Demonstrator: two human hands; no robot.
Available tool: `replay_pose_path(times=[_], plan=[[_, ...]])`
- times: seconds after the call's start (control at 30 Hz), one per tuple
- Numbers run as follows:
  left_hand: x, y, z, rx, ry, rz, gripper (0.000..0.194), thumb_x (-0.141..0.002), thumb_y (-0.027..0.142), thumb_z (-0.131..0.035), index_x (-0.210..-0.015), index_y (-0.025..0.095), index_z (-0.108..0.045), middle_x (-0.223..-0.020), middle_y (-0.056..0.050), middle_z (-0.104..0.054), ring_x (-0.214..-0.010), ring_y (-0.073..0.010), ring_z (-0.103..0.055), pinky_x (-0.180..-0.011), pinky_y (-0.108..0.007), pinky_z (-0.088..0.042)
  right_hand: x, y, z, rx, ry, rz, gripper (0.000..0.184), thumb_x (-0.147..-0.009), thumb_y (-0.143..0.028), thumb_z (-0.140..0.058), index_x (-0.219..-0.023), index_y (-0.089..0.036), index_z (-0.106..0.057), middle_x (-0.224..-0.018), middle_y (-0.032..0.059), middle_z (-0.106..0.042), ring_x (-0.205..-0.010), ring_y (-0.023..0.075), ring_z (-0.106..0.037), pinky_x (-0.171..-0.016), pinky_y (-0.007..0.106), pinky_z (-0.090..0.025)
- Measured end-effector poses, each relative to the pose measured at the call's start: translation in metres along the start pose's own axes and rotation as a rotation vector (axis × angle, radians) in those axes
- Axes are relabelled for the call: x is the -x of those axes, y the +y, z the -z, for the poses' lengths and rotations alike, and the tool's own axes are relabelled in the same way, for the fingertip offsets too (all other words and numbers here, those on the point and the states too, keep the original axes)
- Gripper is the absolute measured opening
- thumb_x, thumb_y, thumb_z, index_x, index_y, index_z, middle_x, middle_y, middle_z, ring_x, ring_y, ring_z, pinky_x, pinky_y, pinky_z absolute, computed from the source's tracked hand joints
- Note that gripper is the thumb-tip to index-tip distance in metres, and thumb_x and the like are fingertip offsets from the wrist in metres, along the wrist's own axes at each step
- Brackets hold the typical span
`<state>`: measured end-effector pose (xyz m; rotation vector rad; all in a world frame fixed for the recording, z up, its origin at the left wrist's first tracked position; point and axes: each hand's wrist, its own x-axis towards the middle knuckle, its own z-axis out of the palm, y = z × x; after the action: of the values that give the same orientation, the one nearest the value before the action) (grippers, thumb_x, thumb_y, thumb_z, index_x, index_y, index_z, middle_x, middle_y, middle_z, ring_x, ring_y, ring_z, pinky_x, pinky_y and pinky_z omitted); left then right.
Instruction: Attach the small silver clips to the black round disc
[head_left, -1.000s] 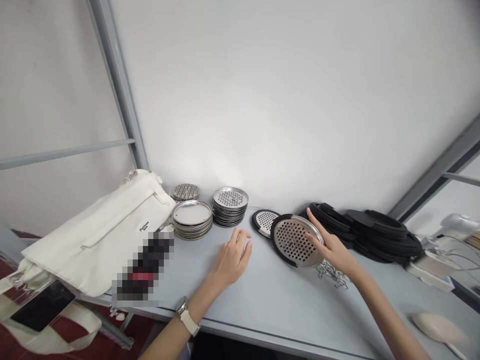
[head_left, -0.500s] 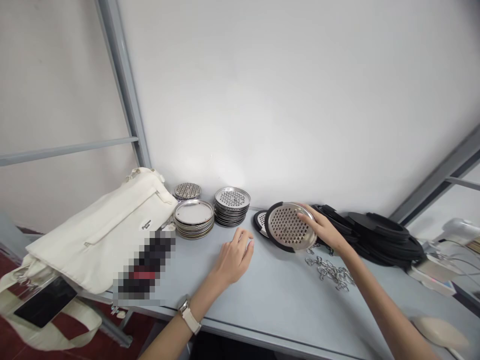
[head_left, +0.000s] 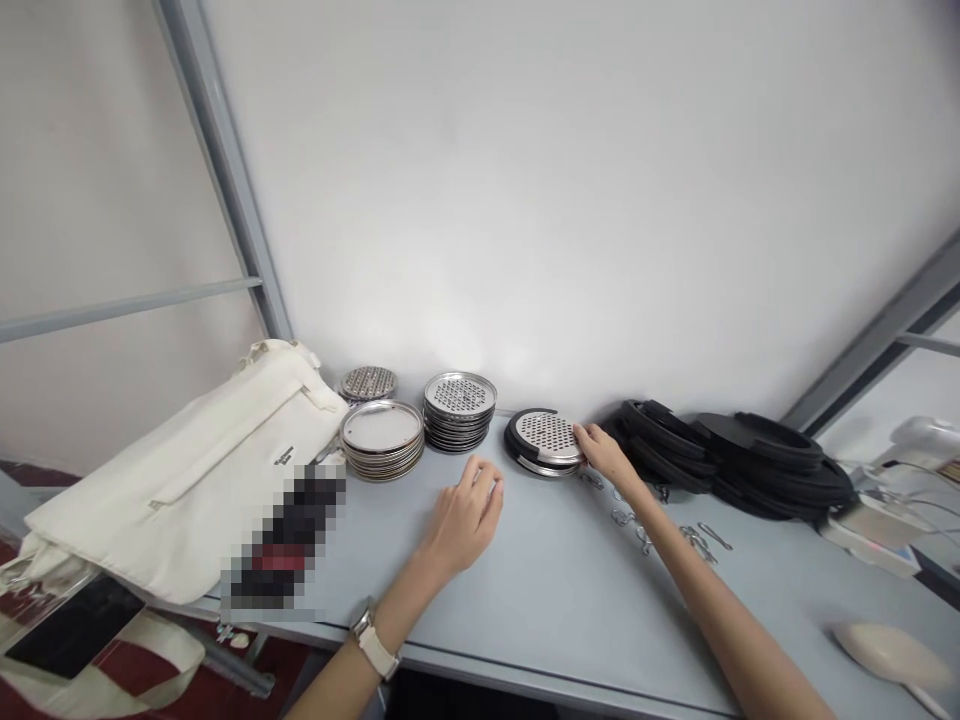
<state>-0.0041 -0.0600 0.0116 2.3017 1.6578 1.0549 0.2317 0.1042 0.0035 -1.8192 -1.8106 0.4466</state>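
My right hand grips the right edge of a round perforated metal disc, with fingers and thumb pinched at its rim. A black band curves around the disc's left side. It lies on top of another disc of the same sort, whose silver rim shows below. My left hand hovers over or rests on the grey table, fingers loosely bent and holding nothing. Nearest to it are a stack of perforated metal discs and a stack of plain shallow metal discs.
Piles of black rings lie at the back right. Small wire clips are scattered beneath my right forearm. A white bag covers the left end. More perforated discs sit by the wall. A pale mouse-shaped object lies front right.
My right hand has carried the perforated disc left and lowered it from a tilt to nearly flat over the other disc. My left hand has stayed in place.
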Motion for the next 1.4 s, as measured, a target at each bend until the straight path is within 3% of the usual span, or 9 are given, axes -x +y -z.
replay_pose_path(times=[0.27, 0.43, 0.47, 0.63, 0.7, 0.83, 1.2, 1.27, 1.4], plan=[[-0.001, 0.001, 0.000, -0.076, -0.067, 0.008, 0.022, -0.096, 0.027, -0.025, -0.096, 0.021, -0.046, -0.100, -0.001, -0.052, -0.074, -0.0125, -0.055, -0.063, -0.024, -0.038, 0.025, -0.017, 0.010, 0.214, 0.136, -0.001, 0.042, -0.092, -0.040, -0.029, -0.112, -0.008, -0.045, -0.084, 0.0161, -0.063, -0.081, 0.0271, -0.061, -0.070, 0.033, -0.039], [0.001, -0.006, -0.007, -0.181, -0.199, -0.005, 0.019, -0.095, 0.027, -0.030, -0.094, 0.021, -0.047, -0.096, -0.001, -0.054, -0.068, -0.0129, -0.055, -0.058, -0.026, -0.035, 0.126, -0.073, 0.002, 0.031, 0.209, 0.801, 0.025, -0.093, -0.025, -0.028, -0.105, -0.014, -0.047, -0.072, 0.0054, -0.060, -0.065, 0.0161, -0.057, -0.061, 0.027, -0.040], [0.001, -0.007, -0.009, -0.201, -0.238, -0.002, 0.018, -0.094, 0.028, -0.031, -0.093, 0.021, -0.048, -0.095, -0.001, -0.054, -0.066, -0.0126, -0.055, -0.057, -0.026, -0.035, 0.154, -0.087, -0.006, -0.001, 0.230, 1.037, 0.026, -0.093, -0.022, -0.026, -0.105, -0.013, -0.048, -0.079, 0.0083, -0.061, -0.069, 0.0166, -0.057, -0.064, 0.029, -0.041], [-0.002, -0.003, -0.013, -0.337, -0.276, -0.053, 0.018, -0.093, 0.024, -0.031, -0.089, 0.020, -0.048, -0.096, -0.002, -0.055, -0.067, -0.0127, -0.056, -0.058, -0.027, -0.034, 0.254, -0.149, -0.061, -0.007, 0.114, 1.624, 0.021, -0.094, -0.025, -0.034, -0.105, -0.022, -0.051, -0.102, 0.0010, -0.060, -0.090, 0.0114, -0.053, -0.084, 0.026, -0.040], [-0.003, 0.001, -0.011, -0.375, -0.299, -0.111, 0.018, -0.093, 0.025, -0.031, -0.088, 0.020, -0.047, -0.095, -0.002, -0.055, -0.066, -0.0128, -0.055, -0.056, -0.027, -0.033, 0.265, -0.162, -0.078, 0.048, 0.062, 1.605, 0.027, -0.095, -0.024, -0.034, -0.117, -0.019, -0.047, -0.095, 0.0007, -0.061, -0.085, 0.0132, -0.054, -0.084, 0.031, -0.041], [-0.005, 0.007, -0.005, -0.397, -0.336, -0.184, 0.018, -0.093, 0.025, -0.032, -0.089, 0.020, -0.048, -0.093, -0.002, -0.056, -0.065, -0.0130, -0.055, -0.054, -0.027, -0.031, 0.257, -0.167, -0.093, 0.072, 0.041, 1.544, 0.021, -0.091, -0.016, -0.039, -0.104, -0.008, -0.054, -0.090, 0.0039, -0.062, -0.080, 0.0122, -0.054, -0.082, 0.029, -0.041], [-0.002, 0.006, 0.004, -0.091, -0.285, -0.149, 0.012, -0.089, 0.022, -0.041, -0.085, 0.021, -0.052, -0.085, 0.002, -0.060, -0.073, -0.0115, -0.055, -0.065, -0.024, -0.036, 0.234, -0.151, -0.074, 0.189, 0.140, 1.495, 0.018, -0.093, -0.016, -0.038, -0.102, -0.013, -0.054, -0.102, 0.0049, -0.058, -0.096, 0.0142, -0.051, -0.100, 0.035, -0.030], [0.001, 0.003, 0.006, -0.021, -0.262, -0.094, 0.014, -0.089, 0.021, -0.040, -0.082, 0.020, -0.052, -0.082, 0.003, -0.061, -0.076, -0.0109, -0.056, -0.069, -0.023, -0.038, 0.229, -0.151, -0.073, 0.237, 0.145, 1.424, 0.015, -0.092, -0.015, -0.040, -0.098, -0.012, -0.054, -0.102, 0.0068, -0.057, -0.094, 0.0151, -0.051, -0.097, 0.035, -0.031], [0.005, 0.004, 0.009, -0.075, -0.282, -0.084, 0.016, -0.089, 0.021, -0.038, -0.082, 0.020, -0.053, -0.081, 0.002, -0.061, -0.074, -0.0114, -0.056, -0.068, -0.023, -0.038, 0.234, -0.158, -0.075, 0.159, 0.058, 1.537, 0.013, -0.092, -0.015, -0.040, -0.092, -0.012, -0.052, -0.090, 0.0047, -0.055, -0.080, 0.0139, -0.050, -0.080, 0.031, -0.038]])
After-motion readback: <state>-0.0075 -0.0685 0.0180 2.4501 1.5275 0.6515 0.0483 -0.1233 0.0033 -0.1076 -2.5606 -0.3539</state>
